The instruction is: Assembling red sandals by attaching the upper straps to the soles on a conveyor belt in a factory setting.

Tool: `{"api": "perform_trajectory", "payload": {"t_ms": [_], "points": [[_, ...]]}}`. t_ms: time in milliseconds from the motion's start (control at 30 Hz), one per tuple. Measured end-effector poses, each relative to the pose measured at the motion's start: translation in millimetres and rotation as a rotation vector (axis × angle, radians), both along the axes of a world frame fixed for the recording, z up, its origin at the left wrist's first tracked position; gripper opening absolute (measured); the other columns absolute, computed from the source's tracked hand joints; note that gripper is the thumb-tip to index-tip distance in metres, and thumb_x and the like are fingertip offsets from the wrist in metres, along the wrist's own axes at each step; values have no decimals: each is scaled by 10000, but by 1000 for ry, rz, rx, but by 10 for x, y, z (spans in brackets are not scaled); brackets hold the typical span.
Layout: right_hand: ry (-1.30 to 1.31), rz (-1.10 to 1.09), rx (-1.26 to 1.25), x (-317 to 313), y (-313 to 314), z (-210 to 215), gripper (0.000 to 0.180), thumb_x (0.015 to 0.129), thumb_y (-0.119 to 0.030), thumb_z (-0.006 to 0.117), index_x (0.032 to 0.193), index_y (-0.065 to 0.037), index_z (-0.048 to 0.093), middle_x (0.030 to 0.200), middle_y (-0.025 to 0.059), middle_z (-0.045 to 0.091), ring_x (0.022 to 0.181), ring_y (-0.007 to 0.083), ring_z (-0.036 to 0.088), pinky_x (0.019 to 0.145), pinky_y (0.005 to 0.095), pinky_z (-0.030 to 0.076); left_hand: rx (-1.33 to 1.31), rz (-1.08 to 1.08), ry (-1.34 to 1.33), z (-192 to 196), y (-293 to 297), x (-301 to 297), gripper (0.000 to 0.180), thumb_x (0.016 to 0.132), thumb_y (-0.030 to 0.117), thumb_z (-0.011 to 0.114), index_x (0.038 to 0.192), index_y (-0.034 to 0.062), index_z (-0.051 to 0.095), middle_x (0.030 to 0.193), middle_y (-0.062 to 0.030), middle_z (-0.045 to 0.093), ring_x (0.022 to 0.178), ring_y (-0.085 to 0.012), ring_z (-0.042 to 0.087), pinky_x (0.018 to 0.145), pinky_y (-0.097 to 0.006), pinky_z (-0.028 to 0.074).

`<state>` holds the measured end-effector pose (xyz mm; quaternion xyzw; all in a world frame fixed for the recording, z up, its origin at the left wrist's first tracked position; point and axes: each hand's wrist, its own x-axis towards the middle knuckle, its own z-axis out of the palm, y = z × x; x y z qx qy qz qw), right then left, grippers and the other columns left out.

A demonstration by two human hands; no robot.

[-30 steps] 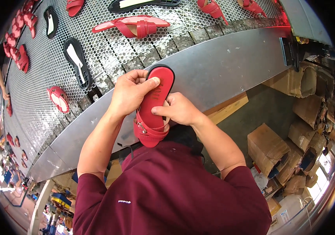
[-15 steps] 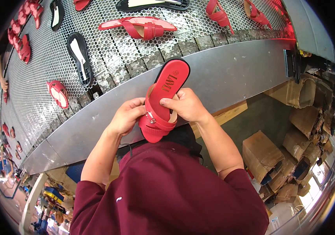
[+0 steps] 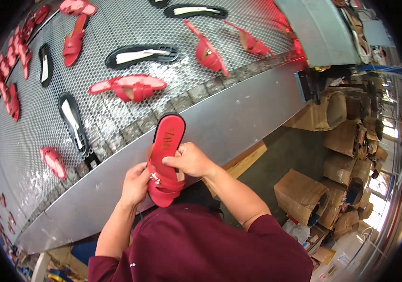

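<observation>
A red slide sandal (image 3: 170, 130) with a black sole edge is held in front of my body, heel end pointing away and toe end toward me. Its crossed straps carry a small metal ornament. My right hand (image 3: 192, 160) is closed on its right side, thumb pressed on the red insole. On the other side, my left hand (image 3: 135, 184) pinches the strap edge near the ornament. Beyond the sandal, a black sole (image 3: 74, 123) with a white strip and a red strapped upper (image 3: 132, 88) lie on the mesh conveyor belt (image 3: 102, 120).
A smooth metal ledge (image 3: 238, 110) runs between me and the belt. More red uppers (image 3: 207, 52) and black soles (image 3: 140, 55) lie farther out. A machine housing (image 3: 320, 33) with red light stands at far right. Cardboard boxes (image 3: 299, 192) are piled on the right.
The view has shifted, so more of the belt's far part shows. The sandal sits lower and farther left in the picture, slightly more upright. Both hands keep their hold on it.
</observation>
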<state>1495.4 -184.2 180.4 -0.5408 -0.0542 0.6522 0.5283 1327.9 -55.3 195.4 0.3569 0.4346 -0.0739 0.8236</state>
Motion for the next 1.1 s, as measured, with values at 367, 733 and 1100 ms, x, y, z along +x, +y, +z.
{"api": "perform_trajectory", "payload": {"t_ms": [367, 733, 1100], "points": [[-4, -51, -42, 281, 153, 70, 233, 921, -151, 646, 1072, 26, 658, 944, 39, 688, 843, 100, 640, 726, 274, 526, -169, 219, -17, 8, -333, 43, 331, 906, 61, 634, 1226, 2, 578, 1181, -103, 648, 1057, -176, 637, 945, -326, 504], [-66, -214, 134, 411, -384, -158, 575, 988, -380, 523, 1319, 83, 434, 1170, 246, 626, 1060, 282, 633, 923, 366, 497, 1, 524, -229, 35, 1178, 1338, 362, 952, 183, 571, 1282, 41, 523, 1220, -83, 616, 1094, -199, 610, 939, -353, 496], [-107, -137, -59, 58, -454, -280, 413, 973, -161, 589, 1298, 71, 487, 1148, 162, 657, 1022, 185, 630, 902, 313, 501, 1924, -284, 880, -24, 2203, -326, 657, 711, 381, 785, 1270, 98, 590, 1394, -228, 467, 1282, -396, 437, 1046, -469, 350]]}}
